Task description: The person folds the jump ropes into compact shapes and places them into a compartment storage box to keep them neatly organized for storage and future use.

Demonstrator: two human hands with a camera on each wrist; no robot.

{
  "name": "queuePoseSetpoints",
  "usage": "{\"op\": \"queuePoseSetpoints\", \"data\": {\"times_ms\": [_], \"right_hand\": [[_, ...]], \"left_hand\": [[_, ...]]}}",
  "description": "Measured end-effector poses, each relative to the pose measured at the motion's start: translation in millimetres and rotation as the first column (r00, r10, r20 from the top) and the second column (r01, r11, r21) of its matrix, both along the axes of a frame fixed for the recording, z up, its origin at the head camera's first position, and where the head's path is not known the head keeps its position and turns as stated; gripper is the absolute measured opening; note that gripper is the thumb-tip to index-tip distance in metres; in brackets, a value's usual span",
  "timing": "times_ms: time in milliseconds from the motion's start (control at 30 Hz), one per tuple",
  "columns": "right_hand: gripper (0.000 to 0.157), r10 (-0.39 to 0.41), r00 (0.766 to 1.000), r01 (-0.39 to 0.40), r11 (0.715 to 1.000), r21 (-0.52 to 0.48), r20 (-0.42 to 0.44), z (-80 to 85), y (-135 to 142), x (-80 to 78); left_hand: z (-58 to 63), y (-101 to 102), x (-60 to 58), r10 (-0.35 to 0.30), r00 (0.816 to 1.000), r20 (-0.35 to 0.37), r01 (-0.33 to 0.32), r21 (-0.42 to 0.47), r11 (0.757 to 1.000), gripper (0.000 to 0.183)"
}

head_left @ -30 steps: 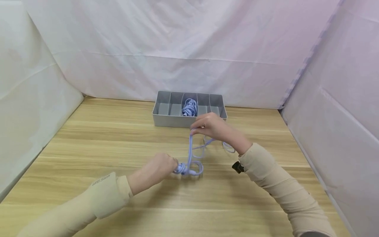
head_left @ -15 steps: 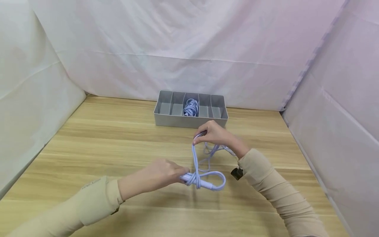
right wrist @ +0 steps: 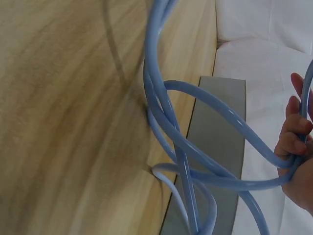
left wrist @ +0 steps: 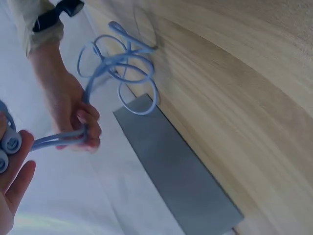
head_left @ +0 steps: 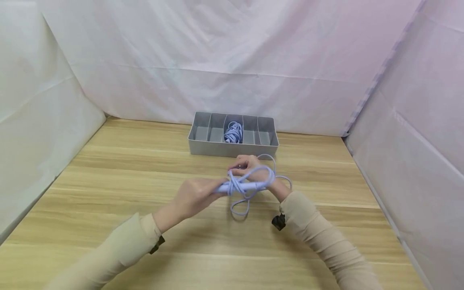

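In the head view, my left hand grips the handles of a light-blue jump rope, with cord wound round them and a loop sticking out to the right. Two round handle ends show beside the fingers in the left wrist view. My right hand, just behind the handles, pinches the doubled cord. A stretch of cord runs between both hands. Loose loops of cord hang beneath the right hand in the right wrist view. In the head view, the raised handles and loop partly cover the right hand.
A grey divided box stands at the back of the wooden table, just beyond my hands. Its middle compartment holds another light-blue coiled cord. White cloth hangs behind, with white walls on both sides.
My left hand has lifted the handles up and away from me, toward the right hand. The right hand has dropped slightly and now sits behind the handles, still pinching the cord.
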State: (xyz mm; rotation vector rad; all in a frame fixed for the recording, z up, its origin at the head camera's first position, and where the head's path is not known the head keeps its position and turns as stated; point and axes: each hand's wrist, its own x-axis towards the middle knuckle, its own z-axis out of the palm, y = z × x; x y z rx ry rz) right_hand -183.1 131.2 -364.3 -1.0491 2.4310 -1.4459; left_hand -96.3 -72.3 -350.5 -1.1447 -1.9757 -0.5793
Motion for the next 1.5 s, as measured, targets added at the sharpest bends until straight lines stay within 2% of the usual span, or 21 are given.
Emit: {"op": "queuePoseSetpoints", "data": {"times_ms": [67, 167, 233, 300, 367, 567, 667, 733, 800, 900, 1033, 1200, 1400, 1500], "right_hand": [[0.009, -0.04, 0.993, 0.041, 0.999, 0.001, -0.109, -5.1, -0.1, -0.1], [0.006, -0.108, 0.982, 0.114, 0.993, 0.028, -0.155, -14.2, -1.0, -0.2], [0.012, -0.14, 0.971, 0.159, 0.984, 0.082, -0.192, -16.4, -3.7, 2.3], [0.02, -0.142, 0.969, 0.171, 0.976, 0.137, -0.201, -17.6, -8.4, 6.8], [0.027, -0.137, 0.96, 0.188, 0.961, 0.201, -0.245, -17.6, -15.2, 13.1], [0.027, -0.086, 0.935, 0.198, 0.932, 0.304, -0.344, -18.7, -29.5, 33.4], [0.026, -0.095, 0.946, 0.189, 0.937, 0.293, -0.309, -17.0, -29.0, 40.8], [0.021, -0.119, 0.964, 0.179, 0.953, 0.244, -0.239, -14.5, -27.4, 44.0], [0.016, -0.135, 0.976, 0.167, 0.967, 0.19, -0.169, -11.0, -25.1, 46.3], [0.01, -0.133, 0.983, 0.152, 0.976, 0.155, -0.123, -4.6, -21.5, 48.9], [0.011, -0.119, 0.986, 0.138, 0.976, 0.171, -0.114, 2.9, -17.2, 52.8], [0.005, -0.11, 0.989, 0.128, 0.97, 0.206, -0.099, 6.1, -10.8, 57.2], [0.01, -0.12, 0.985, 0.153, 0.943, 0.296, -0.127, 6.5, 2.8, 62.1], [0.017, -0.109, 0.985, 0.149, 0.931, 0.332, -0.136, 10.5, 9.4, 63.9]], "left_hand": [[-3.7, -2.1, -6.6, 0.039, 0.999, 0.019, -0.04, 0.077, 0.996, 0.032], [-7.0, -4.5, -14.4, 0.096, 0.992, 0.082, -0.108, 0.157, 0.982, 0.025], [-8.6, -4.4, -18.4, 0.138, 0.98, 0.145, -0.165, 0.195, 0.967, 0.024], [-10.2, -3.0, -22.3, 0.171, 0.959, 0.227, -0.224, 0.235, 0.946, 0.023], [-12.2, -1.0, -26.6, 0.199, 0.931, 0.305, -0.287, 0.281, 0.916, 0.023], [-15.1, -6.4, -41.8, 0.282, 0.849, 0.447, -0.464, 0.374, 0.803, 0.023], [-13.3, -15.7, -48.3, 0.316, 0.808, 0.496, -0.534, 0.393, 0.748, 0.024], [-11.0, -21.9, -50.8, 0.334, 0.789, 0.515, -0.568, 0.405, 0.717, 0.024], [-8.7, -27.0, -52.6, 0.353, 0.779, 0.518, -0.589, 0.411, 0.696, 0.024], [-4.4, -32.8, -54.3, 0.373, 0.768, 0.521, -0.611, 0.421, 0.67, 0.024], [3.4, -41.4, -58.1, 0.396, 0.746, 0.535, -0.65, 0.457, 0.607, 0.027], [10.9, -60.0, -66.6, 0.419, 0.705, 0.573, -0.706, 0.502, 0.5, 0.028], [13.6, -90.3, -78.2, 0.479, 0.637, 0.604, -0.771, 0.512, 0.379, 0.028], [14.4, -105.1, -81.4, 0.488, 0.596, 0.638, -0.803, 0.488, 0.343, 0.028]]}}
